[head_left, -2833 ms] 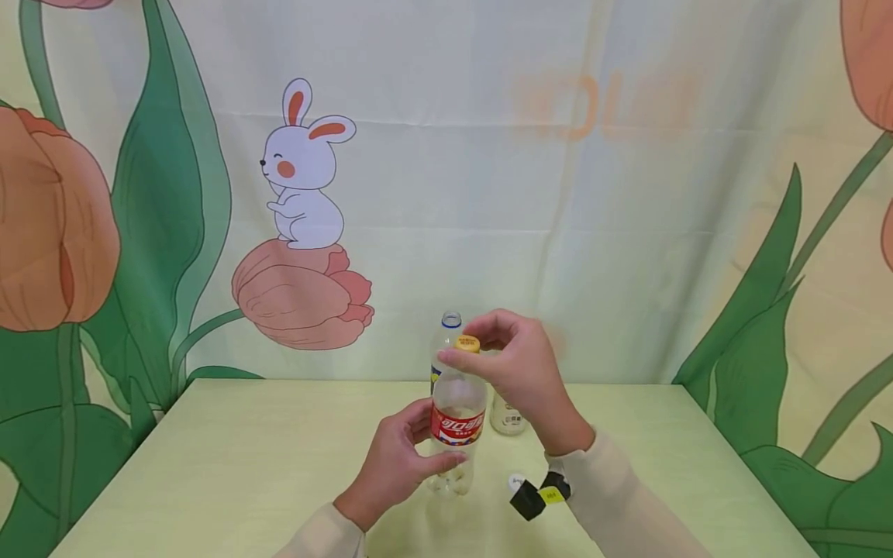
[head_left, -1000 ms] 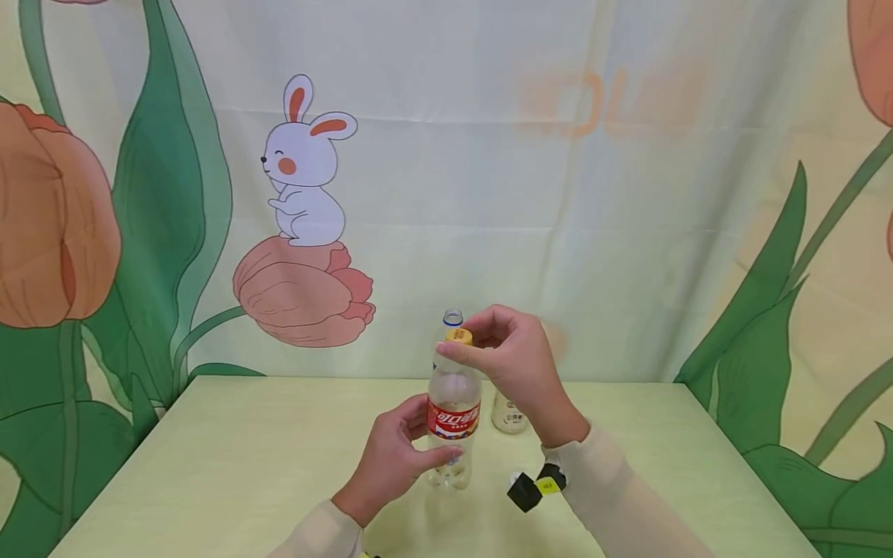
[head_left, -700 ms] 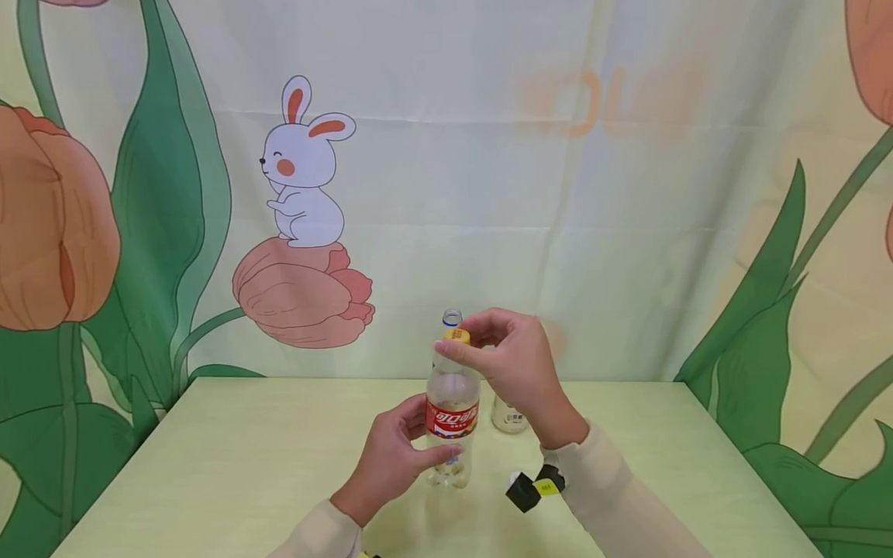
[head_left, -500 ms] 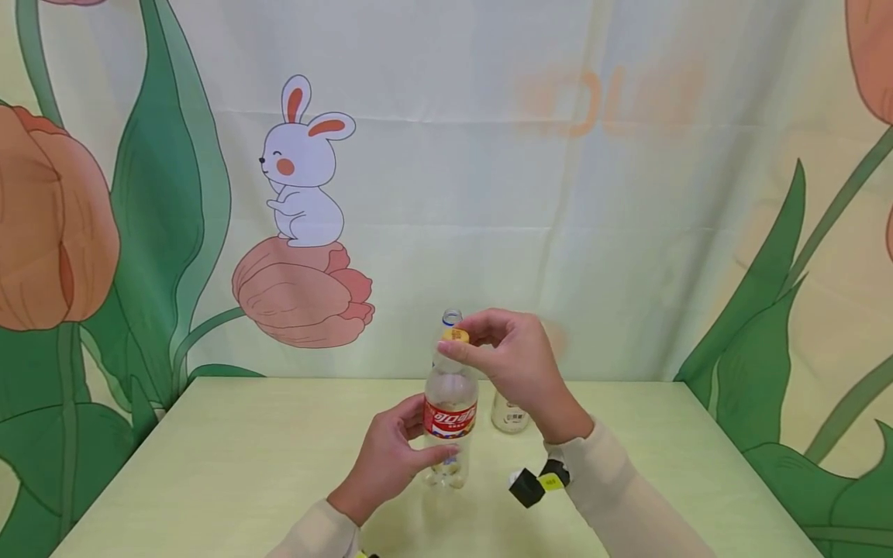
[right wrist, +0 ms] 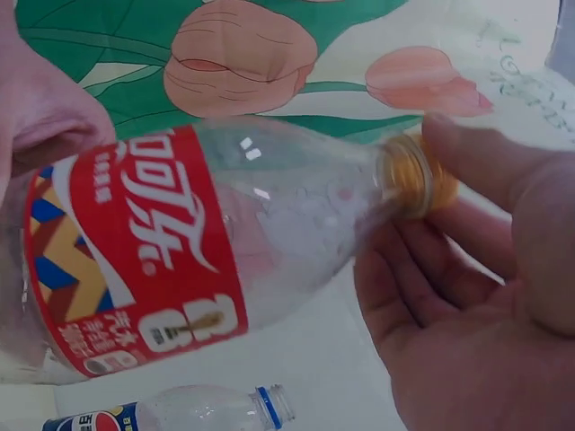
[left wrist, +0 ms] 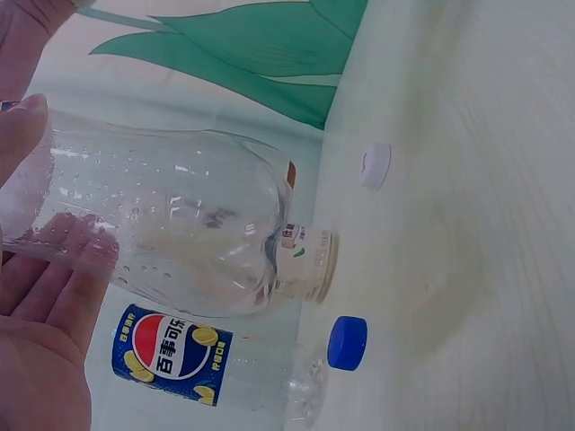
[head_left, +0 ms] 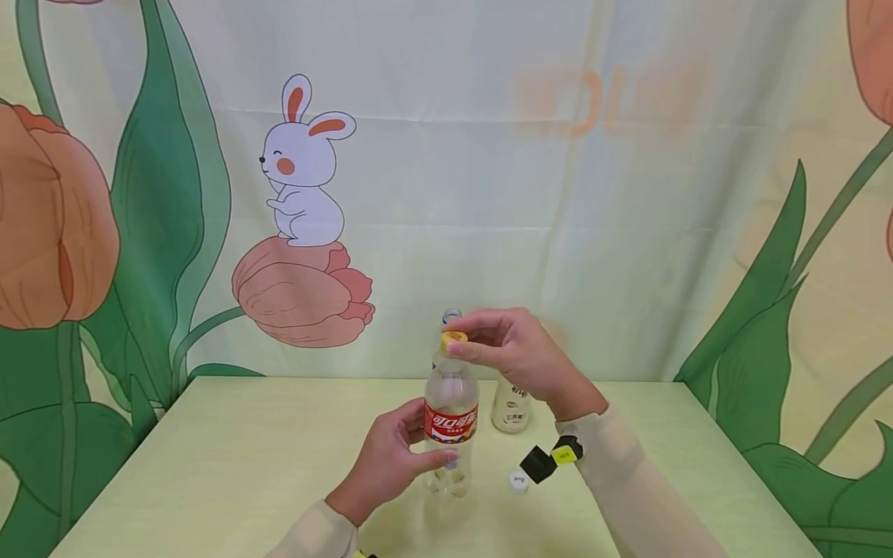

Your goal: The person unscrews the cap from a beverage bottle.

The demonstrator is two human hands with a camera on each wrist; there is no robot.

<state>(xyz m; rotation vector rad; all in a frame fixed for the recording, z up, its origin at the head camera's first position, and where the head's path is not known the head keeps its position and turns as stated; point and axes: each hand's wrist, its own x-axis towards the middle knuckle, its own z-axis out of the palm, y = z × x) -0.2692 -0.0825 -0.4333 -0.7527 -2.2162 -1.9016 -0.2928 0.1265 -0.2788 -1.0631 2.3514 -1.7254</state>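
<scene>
A clear plastic cola bottle (head_left: 449, 422) with a red label stands upright in the head view. My left hand (head_left: 391, 453) holds it round its lower half, thumb in front. At the bottle's mouth is a yellow screw cap (head_left: 454, 342), pinched between thumb and fingers of my right hand (head_left: 519, 353). The right wrist view shows that cap (right wrist: 415, 177) at the neck; whether it is fully seated I cannot tell. Through the clear bottle (left wrist: 171, 211) in the left wrist view, fingers of the left hand (left wrist: 45, 359) show behind it.
Behind stand an uncapped Pepsi bottle (left wrist: 171, 355) with a blue neck ring and a small clear bottle (head_left: 511, 407) with a pale label. A white cap (head_left: 518, 481) and a blue cap (left wrist: 348, 343) lie on the table (head_left: 265, 465). A printed curtain hangs behind.
The right wrist has swung outward to the right and turned, uncovering the white cap on the table. The yellow cap looks more tilted now. The left hand keeps its hold, with the bottle shifted slightly.
</scene>
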